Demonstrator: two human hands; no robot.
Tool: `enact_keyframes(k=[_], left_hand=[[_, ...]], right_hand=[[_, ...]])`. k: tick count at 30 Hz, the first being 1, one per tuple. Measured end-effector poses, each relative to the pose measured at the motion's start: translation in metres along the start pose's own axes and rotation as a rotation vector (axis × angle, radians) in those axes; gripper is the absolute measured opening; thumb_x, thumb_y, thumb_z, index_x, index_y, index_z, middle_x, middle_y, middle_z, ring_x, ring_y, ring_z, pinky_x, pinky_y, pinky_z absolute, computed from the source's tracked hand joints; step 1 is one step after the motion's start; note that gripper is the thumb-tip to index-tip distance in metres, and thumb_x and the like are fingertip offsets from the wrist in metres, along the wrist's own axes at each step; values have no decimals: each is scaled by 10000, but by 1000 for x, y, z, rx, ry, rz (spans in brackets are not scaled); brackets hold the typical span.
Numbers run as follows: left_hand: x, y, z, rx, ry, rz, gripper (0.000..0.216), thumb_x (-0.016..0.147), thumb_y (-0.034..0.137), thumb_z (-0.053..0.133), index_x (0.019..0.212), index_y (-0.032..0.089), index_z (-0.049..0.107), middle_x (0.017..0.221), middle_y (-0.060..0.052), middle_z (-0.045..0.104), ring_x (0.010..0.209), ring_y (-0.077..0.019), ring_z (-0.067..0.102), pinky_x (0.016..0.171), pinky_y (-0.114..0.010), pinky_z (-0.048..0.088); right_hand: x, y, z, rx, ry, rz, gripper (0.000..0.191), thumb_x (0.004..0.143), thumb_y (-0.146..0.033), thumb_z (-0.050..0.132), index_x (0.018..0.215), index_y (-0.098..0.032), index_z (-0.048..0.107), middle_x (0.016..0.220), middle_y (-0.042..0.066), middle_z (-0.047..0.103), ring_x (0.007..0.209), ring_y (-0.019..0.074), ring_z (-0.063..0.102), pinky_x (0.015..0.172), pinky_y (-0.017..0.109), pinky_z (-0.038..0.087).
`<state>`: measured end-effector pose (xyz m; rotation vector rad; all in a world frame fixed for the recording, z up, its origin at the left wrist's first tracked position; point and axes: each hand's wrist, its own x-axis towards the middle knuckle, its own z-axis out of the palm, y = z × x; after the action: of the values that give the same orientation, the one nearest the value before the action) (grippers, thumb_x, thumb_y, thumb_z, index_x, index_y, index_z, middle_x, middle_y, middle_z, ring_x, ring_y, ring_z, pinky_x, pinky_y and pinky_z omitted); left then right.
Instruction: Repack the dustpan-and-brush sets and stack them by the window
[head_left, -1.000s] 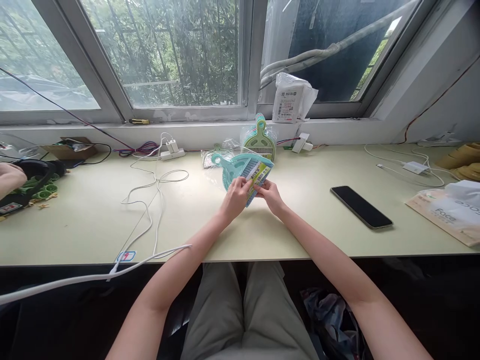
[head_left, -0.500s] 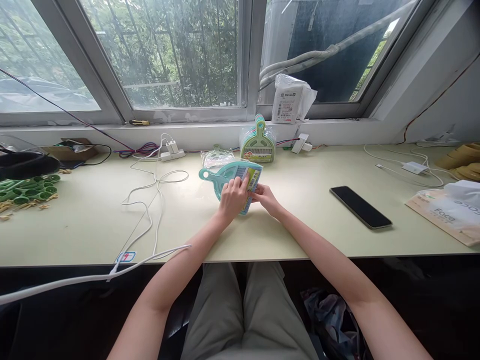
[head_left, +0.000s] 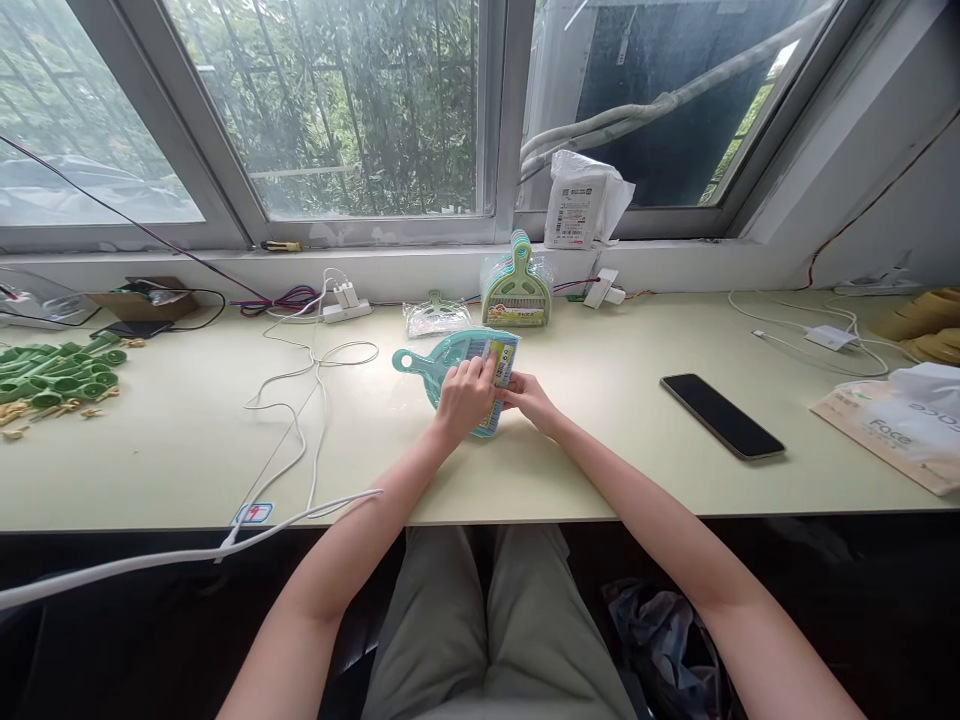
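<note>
Working remotely, I see L hand [head_left: 465, 394] laid across teal dustpan [head_left: 444, 356], can't tell if gripping; R hand [head_left: 532, 400] pinching its edge. Poss. drop if R slackens.

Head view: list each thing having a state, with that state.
Turquoise dustpan: gripped at its edge by the right hand, left hand against its front
Phone: flat, screen dark
Dustpan stack: upright
Cardboard box: open
Charger: plugged into power strip
Sill package: upright
Tissue pack: lying flat
</note>
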<state>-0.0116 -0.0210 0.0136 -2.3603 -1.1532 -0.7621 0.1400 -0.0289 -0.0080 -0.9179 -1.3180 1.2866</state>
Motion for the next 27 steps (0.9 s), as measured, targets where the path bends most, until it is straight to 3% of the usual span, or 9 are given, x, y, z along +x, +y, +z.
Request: enact_keyframes(k=[8, 13, 17, 19, 21, 23, 27], left_hand=[[-1, 0, 3, -73, 58, 20, 488, 918, 198, 356, 1395, 140, 443, 955, -115, 628, 885, -234, 577, 740, -344, 386], [-1, 1, 2, -223, 137, -12, 465, 922, 162, 360, 1376, 212, 447, 1027, -97, 637, 961, -219, 580, 850, -358, 395], [-2, -2, 1, -411, 434, -288, 472, 932, 283, 437, 1395, 229, 363, 1367, -136, 467, 1280, -255, 420, 1046, -418, 313], [0, -6, 2, -532, 593, -473, 682, 870, 403, 560, 1445, 227, 238, 1497, -155, 283, 1405, -279, 247, 1117, -445, 244], [4, -10, 3, -705, 670, -621, 905, 782, 478, 662, 1473, 239, 129, 1558, -148, 132, 1451, -282, 128, 1153, -449, 197], [8, -13, 6, -984, 584, -682, 931, 759, 515, 674, 1474, 258, 137, 1565, -130, 149, 1449, -282, 160, 1151, -451, 224], [11, -11, 12, -1600, 7, -604, 684, 796, 570, 594, 1364, 235, 411, 1363, -121, 525, 1259, -309, 493, 1026, -486, 406]], right_hand=[[-1, -1, 0, 26, 20, -13, 461, 587, -482, 818, 879, -163, 659, 791, 44, 720, 760, 228, 694, 677, 385, 587], [0, -4, -4, 97, 125, -42, 473, 572, -451, 840, 907, -171, 659, 873, 56, 728, 817, 242, 694, 741, 422, 592], [0, -9, -10, 184, 222, -72, 440, 614, -430, 825, 935, -180, 656, 977, 73, 723, 896, 254, 685, 800, 437, 585], [0, -13, -13, 222, 245, -91, 426, 627, -409, 823, 946, -186, 650, 1023, 74, 715, 933, 257, 679, 831, 439, 578], [-1, -15, -15, 251, 255, -107, 421, 637, -396, 819, 959, -190, 643, 1045, 73, 711, 961, 260, 674, 855, 442, 573], [0, -15, -16, 267, 260, -113, 420, 638, -393, 818, 960, -191, 639, 1045, 73, 711, 976, 263, 671, 863, 443, 572], [3, -12, -17, 273, 257, -107, 412, 630, -397, 821, 934, -183, 642, 1030, 73, 715, 975, 259, 673, 865, 432, 573]])
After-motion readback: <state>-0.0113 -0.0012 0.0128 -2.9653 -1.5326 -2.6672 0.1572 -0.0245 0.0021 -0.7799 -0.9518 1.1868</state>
